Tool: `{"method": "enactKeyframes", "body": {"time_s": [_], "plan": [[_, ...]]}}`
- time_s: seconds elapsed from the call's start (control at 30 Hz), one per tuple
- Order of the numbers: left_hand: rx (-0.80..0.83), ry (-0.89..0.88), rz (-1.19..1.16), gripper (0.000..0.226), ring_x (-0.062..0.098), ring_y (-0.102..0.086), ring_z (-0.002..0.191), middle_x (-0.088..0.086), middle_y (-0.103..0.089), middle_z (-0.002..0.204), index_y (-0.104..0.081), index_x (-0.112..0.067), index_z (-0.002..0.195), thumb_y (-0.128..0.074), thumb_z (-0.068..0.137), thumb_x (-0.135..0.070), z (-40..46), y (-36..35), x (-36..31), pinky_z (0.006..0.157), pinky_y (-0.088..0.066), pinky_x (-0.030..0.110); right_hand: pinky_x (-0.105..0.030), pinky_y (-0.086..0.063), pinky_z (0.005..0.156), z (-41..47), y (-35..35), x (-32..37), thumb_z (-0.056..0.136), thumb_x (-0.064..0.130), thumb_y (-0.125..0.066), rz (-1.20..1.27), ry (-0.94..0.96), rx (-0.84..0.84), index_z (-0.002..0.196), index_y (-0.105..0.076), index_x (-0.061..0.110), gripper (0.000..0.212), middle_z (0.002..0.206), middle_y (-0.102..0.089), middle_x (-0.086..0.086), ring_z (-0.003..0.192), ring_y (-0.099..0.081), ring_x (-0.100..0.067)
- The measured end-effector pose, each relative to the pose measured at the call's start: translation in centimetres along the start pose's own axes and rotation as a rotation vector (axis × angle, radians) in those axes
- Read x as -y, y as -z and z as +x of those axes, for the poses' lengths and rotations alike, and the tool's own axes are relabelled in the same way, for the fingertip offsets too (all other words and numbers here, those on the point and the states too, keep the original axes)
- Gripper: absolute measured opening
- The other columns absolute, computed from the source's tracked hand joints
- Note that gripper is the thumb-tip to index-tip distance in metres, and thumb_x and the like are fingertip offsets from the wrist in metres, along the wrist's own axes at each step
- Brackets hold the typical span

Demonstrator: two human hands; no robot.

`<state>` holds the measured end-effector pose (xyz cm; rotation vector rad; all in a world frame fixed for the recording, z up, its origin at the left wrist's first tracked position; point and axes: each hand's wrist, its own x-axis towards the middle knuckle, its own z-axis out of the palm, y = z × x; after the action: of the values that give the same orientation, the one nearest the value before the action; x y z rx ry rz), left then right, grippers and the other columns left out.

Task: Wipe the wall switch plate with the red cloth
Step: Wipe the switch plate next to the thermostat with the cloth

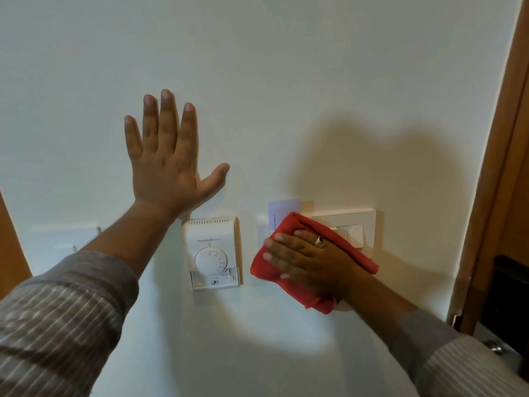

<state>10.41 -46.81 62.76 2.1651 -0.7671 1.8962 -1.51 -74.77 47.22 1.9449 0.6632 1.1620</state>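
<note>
A white switch plate (361,228) is mounted on the wall at the right, and its left part is hidden. My right hand (307,257) lies flat on the red cloth (289,285) and presses it against the wall over the plate's left side and a card holder (262,228) beside it. A pale card (283,207) sticks up from that holder. My left hand (167,159) rests flat on the bare wall higher up to the left, fingers spread, holding nothing.
A white dial thermostat (211,253) sits on the wall between my two arms. A wooden door frame (498,179) runs down the right edge, with a dark lock body (506,299) and a metal knob (493,346) below. Another wooden edge (11,247) shows at the far left.
</note>
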Motion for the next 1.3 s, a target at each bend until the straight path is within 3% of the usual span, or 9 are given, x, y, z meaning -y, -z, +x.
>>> {"method": "enactKeyframes", "body": {"time_s": [0.13,0.27,0.5,0.67,0.8,0.97,1.03,1.2,1.3], "plan": [[-0.001,-0.003,-0.003,0.1,0.05,-0.013,0.153,0.029,-0.015,0.167,-0.013,-0.008,0.161,-0.036,0.091,-0.076,0.0,0.0,0.0,0.121,-0.008,0.068,-0.047,-0.009,0.126,0.3,-0.4,2.5,0.104,0.044,-0.044,0.026,-0.331,-0.153,0.157,-0.018,0.008,0.069,0.163,-0.013,-0.014,0.154,-0.009,-0.031],[-0.009,-0.004,-0.001,0.1,0.051,-0.014,0.153,0.03,-0.015,0.166,-0.013,-0.008,0.161,-0.037,0.091,-0.075,0.0,-0.2,0.0,0.121,-0.009,0.068,-0.048,-0.007,0.126,0.5,-1.3,5.2,0.105,0.047,-0.037,0.021,-0.489,-0.112,0.156,-0.015,0.004,0.07,0.165,-0.01,-0.019,0.154,-0.002,-0.034],[0.009,0.004,-0.012,0.1,0.05,-0.011,0.154,0.029,-0.012,0.167,-0.011,-0.008,0.161,-0.036,0.091,-0.075,-0.1,0.0,-0.2,0.121,-0.007,0.068,-0.044,-0.002,0.126,-3.3,-0.9,0.2,0.105,0.039,-0.04,0.018,0.002,0.014,0.16,-0.009,0.013,0.068,0.168,-0.005,-0.005,0.155,-0.007,-0.027],[-0.003,-0.001,0.008,0.101,0.051,-0.013,0.153,0.03,-0.014,0.166,-0.012,-0.006,0.161,-0.037,0.091,-0.075,0.0,-0.2,-0.2,0.12,-0.009,0.07,-0.046,-0.008,0.126,1.0,0.1,1.9,0.104,0.044,-0.041,0.025,-0.344,-0.112,0.157,-0.019,0.007,0.067,0.163,-0.019,-0.011,0.155,-0.006,-0.028],[0.008,0.0,0.013,0.101,0.051,-0.013,0.153,0.03,-0.014,0.166,-0.013,-0.006,0.161,-0.036,0.09,-0.076,0.0,-0.2,-0.1,0.12,-0.009,0.069,-0.047,-0.003,0.126,6.0,0.5,4.4,0.105,0.049,-0.032,0.05,-0.664,-0.164,0.154,-0.024,0.006,0.065,0.164,-0.013,-0.012,0.155,-0.002,-0.03],[0.015,-0.004,0.004,0.101,0.049,-0.011,0.154,0.028,-0.012,0.167,-0.012,-0.008,0.161,-0.035,0.091,-0.076,0.0,0.0,0.0,0.121,-0.008,0.068,-0.045,-0.003,0.126,2.4,0.6,1.5,0.106,0.037,-0.04,-0.001,-0.038,-0.041,0.157,-0.021,0.011,0.061,0.165,-0.019,-0.006,0.152,-0.013,-0.028],[0.024,-0.005,-0.005,0.101,0.049,-0.01,0.155,0.027,-0.011,0.168,-0.009,-0.009,0.162,-0.033,0.091,-0.077,-0.1,0.0,0.0,0.121,-0.008,0.068,-0.044,0.0,0.126,1.0,0.6,-0.1,0.107,0.038,-0.035,-0.01,0.014,0.015,0.158,-0.017,0.013,0.059,0.165,-0.015,-0.006,0.154,-0.01,-0.028],[0.023,0.008,-0.004,0.101,0.049,-0.01,0.154,0.028,-0.011,0.168,-0.01,-0.008,0.162,-0.033,0.091,-0.076,0.0,0.0,-0.4,0.121,-0.006,0.067,-0.045,-0.009,0.126,2.2,0.8,0.8,0.103,0.044,-0.043,0.023,-0.269,-0.095,0.157,-0.019,0.009,0.069,0.162,-0.022,-0.012,0.153,-0.015,-0.029],[0.02,0.007,0.007,0.101,0.05,-0.012,0.154,0.029,-0.013,0.167,-0.012,-0.007,0.161,-0.034,0.091,-0.076,0.0,0.0,-0.3,0.121,-0.009,0.068,-0.048,-0.009,0.125,6.2,1.2,3.0,0.103,0.048,-0.039,0.022,-0.589,-0.107,0.154,-0.024,0.003,0.069,0.16,-0.021,-0.019,0.153,-0.013,-0.033]]}}
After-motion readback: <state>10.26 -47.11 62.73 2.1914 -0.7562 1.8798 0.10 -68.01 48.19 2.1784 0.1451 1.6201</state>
